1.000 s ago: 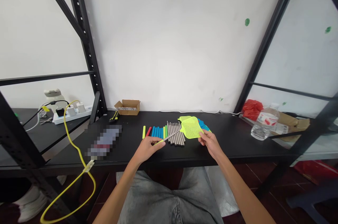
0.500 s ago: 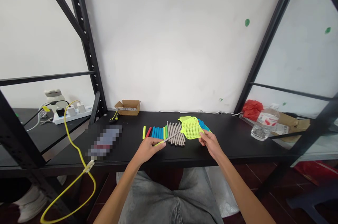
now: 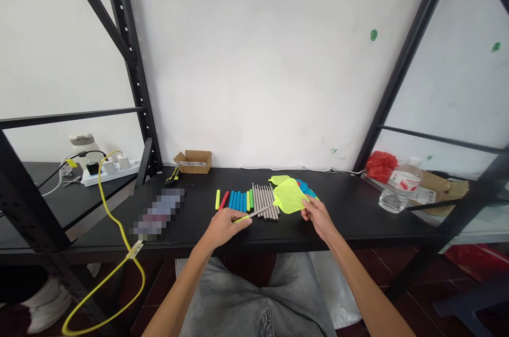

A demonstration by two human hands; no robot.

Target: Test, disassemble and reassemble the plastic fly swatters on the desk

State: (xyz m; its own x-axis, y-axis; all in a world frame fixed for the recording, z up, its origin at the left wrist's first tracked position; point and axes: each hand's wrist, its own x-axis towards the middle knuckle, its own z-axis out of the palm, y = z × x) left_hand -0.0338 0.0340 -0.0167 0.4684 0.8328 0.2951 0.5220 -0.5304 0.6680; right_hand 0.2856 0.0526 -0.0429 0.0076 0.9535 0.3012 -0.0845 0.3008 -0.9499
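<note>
A fly swatter [image 3: 291, 196] with a yellow-green perforated head and a thin grey shaft is held between both hands above the black table. My left hand [image 3: 227, 227] closes round its yellow-green handle end. With thumb and fingers, my right hand [image 3: 317, 216] pinches the outer edge of the head. Beneath the shaft lie several grey metal rods [image 3: 265, 196] side by side. To their left is a row of short coloured tubes [image 3: 237, 201], blue, green, yellow and red. Behind the held head, more swatter heads [image 3: 304, 187], blue and yellow-green, are partly hidden.
On the black table [image 3: 342, 194] stand a small open cardboard box [image 3: 194, 163] and a yellow-black cutter [image 3: 173, 175]. A blurred-out object [image 3: 159, 212] lies left, near a yellow cable [image 3: 113, 215]. A plastic bottle [image 3: 401, 186] and red bag [image 3: 380, 166] are at the right.
The swatter's head has dipped slightly toward the table, with both hands keeping their holds. The whole view has shifted a little; the laid-out rods and tubes stay as they were.
</note>
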